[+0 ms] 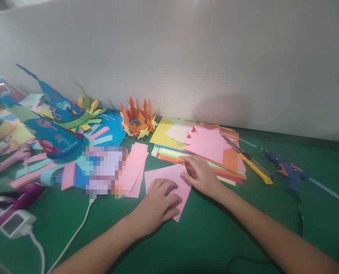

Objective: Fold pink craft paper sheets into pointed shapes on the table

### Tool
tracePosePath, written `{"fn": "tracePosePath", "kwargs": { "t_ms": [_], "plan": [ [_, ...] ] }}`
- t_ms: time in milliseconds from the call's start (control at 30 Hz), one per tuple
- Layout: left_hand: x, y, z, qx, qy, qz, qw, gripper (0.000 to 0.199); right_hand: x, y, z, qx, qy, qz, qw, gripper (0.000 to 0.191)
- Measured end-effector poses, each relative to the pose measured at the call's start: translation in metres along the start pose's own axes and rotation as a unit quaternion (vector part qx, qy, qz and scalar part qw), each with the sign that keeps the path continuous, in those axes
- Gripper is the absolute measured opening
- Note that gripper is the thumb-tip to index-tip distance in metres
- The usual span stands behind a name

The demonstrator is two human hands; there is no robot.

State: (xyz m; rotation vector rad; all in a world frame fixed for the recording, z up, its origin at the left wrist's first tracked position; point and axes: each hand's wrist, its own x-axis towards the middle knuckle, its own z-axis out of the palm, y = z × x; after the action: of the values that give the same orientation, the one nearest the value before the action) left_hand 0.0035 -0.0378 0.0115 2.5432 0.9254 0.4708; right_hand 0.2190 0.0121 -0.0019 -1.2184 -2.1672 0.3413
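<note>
A square sheet of pink paper [178,188] lies tilted on the green table in front of me. My left hand [163,196] rests on its left and lower part, fingers spread and slightly curved. At the sheet's upper right corner is my right hand [199,173], its thumb on the paper and its index finger stretched out along the far edge, with a gap between them. Just beyond that hand lies a stack of coloured paper [163,133], topped by pink cut sheets [206,142]. Several pink paper strips [136,163] lie left of the sheet.
An orange and yellow paper crown [137,120] stands near the wall. Decorated blue cone hats [51,131] crowd the left. A yellow utility knife [252,165] lies on the stack's right side, with a blue glue gun [289,167] beyond. White cables [79,232] cross the left front.
</note>
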Motion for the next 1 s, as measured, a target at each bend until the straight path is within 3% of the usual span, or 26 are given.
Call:
{"fn": "tracePosePath", "kwargs": {
  "t_ms": [233, 367, 467, 567, 733, 1000],
  "plan": [
    [0.0, -0.001, 0.001, -0.008, 0.004, -0.016, 1.0, 0.014, -0.004, -0.008, 0.007, 0.202, 0.009, 0.073, 0.977, 0.042],
    [-0.003, -0.009, 0.009, 0.003, 0.05, -0.055, 0.997, 0.048, -0.005, -0.012, 0.007, 0.166, 0.009, 0.079, 0.983, 0.036],
    [-0.006, -0.014, 0.015, 0.021, 0.071, -0.083, 0.994, 0.079, -0.004, -0.013, 0.004, 0.103, 0.012, 0.009, 0.995, 0.017],
    [-0.006, -0.016, 0.018, 0.037, 0.065, -0.097, 0.992, 0.092, -0.003, -0.014, 0.003, 0.048, 0.011, -0.104, 0.993, 0.013],
    [-0.005, -0.012, 0.016, 0.039, 0.074, -0.112, 0.99, 0.093, -0.003, -0.015, 0.004, 0.022, -0.026, -0.206, 0.978, 0.016],
    [-0.003, -0.012, 0.012, 0.05, 0.048, -0.112, 0.991, 0.094, -0.003, -0.012, 0.008, -0.012, -0.052, -0.271, 0.961, 0.017]
  ]
}}
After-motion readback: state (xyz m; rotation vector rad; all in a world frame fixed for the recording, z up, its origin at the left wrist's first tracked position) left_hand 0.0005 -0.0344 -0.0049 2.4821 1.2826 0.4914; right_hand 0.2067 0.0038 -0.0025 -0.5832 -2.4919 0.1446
